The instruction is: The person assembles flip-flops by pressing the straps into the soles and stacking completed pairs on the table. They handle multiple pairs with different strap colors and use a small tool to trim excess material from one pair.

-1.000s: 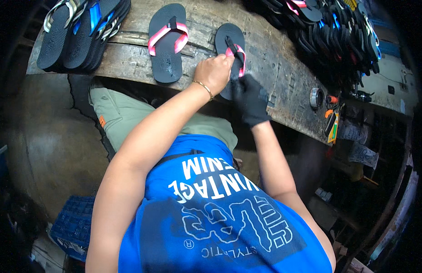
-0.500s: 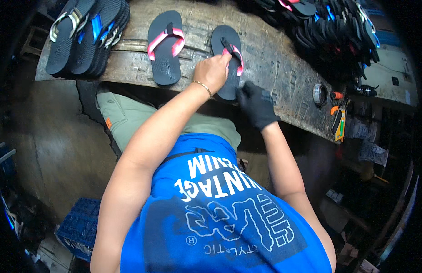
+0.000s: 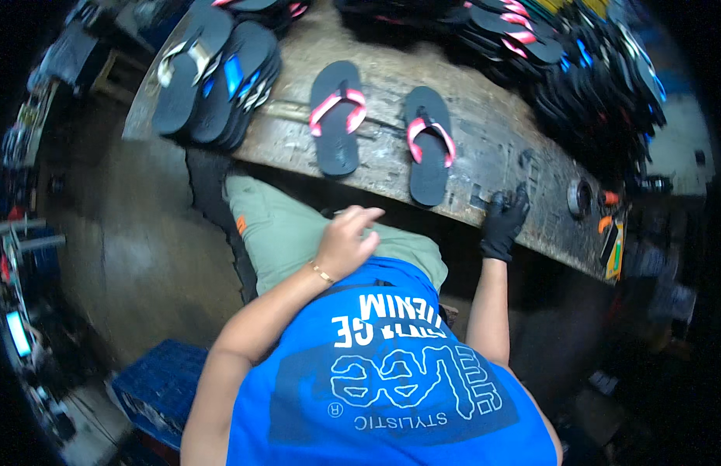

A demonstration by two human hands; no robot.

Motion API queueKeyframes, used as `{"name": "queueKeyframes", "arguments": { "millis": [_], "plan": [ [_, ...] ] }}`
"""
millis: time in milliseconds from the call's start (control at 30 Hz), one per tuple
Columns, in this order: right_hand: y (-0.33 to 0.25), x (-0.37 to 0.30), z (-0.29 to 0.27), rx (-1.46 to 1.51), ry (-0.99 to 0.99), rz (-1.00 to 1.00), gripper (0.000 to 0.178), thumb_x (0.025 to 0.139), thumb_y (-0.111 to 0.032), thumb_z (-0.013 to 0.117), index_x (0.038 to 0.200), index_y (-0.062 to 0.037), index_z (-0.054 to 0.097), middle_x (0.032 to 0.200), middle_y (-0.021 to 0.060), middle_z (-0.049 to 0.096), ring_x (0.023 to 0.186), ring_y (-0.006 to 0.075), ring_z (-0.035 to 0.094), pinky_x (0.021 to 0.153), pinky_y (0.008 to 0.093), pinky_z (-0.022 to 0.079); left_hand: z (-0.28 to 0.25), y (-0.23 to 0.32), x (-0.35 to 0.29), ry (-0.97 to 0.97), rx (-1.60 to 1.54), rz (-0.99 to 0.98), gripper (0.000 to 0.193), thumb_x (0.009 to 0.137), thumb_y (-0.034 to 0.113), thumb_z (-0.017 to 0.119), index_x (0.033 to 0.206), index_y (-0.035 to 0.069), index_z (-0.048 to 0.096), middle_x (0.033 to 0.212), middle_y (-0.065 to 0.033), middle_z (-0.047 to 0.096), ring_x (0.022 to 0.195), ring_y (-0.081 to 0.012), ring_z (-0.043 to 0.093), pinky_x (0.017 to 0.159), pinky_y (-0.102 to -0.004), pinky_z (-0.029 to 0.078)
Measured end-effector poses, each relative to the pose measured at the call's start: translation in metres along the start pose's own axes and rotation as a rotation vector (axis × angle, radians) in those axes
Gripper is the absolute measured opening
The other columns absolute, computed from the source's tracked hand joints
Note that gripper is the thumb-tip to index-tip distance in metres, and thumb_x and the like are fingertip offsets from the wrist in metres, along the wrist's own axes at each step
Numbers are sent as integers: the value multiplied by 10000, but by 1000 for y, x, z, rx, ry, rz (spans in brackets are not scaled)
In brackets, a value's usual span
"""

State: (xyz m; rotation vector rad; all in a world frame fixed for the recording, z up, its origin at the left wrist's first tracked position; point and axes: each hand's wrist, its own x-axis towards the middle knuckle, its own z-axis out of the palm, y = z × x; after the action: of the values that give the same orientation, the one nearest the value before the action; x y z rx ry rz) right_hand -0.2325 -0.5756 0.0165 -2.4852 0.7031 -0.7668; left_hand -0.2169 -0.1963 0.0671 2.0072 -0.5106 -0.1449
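Your two black flip-flops with pink straps (image 3: 429, 146) lie sole-down, side by side, at twelve o'clock on the worn workbench (image 3: 484, 132).

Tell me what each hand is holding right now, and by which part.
Nothing clearly held. The bare left hand hovers empty above the lap. The black-gloved right hand rests on the worn wooden workbench edge; whether its fingertips pinch anything cannot be told.

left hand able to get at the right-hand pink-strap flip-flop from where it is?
Probably yes. The left hand hangs bare over the lap, just below the bench edge; the flip-flop lies flat there with nothing visible between them. The gloved right hand sits off to its side.
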Motion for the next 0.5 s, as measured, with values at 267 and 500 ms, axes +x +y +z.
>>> {"name": "queueKeyframes", "arguments": {
  "millis": [267,500],
  "plan": [
    [-21,-8,-7,-183,68,-216,461,980,-276,664,1390,-74,602,1249,204,646,1106,401,609,966,530,486,-49,-26,57,417,257,94,674,848,33,621,1502,-44,480,1343,-226,578,1269,-375,559,1127,-467,414],
    [-6,-3,-15,-124,-9,-241,391,959,-253,677,1308,-76,667,1175,216,669,1084,414,630,972,529,496,-86,-111,105,498,564,108,617,1040,257,503,1556,-66,408,1537,-300,490,1421,-456,463,1211,-516,326]
  ]
}}
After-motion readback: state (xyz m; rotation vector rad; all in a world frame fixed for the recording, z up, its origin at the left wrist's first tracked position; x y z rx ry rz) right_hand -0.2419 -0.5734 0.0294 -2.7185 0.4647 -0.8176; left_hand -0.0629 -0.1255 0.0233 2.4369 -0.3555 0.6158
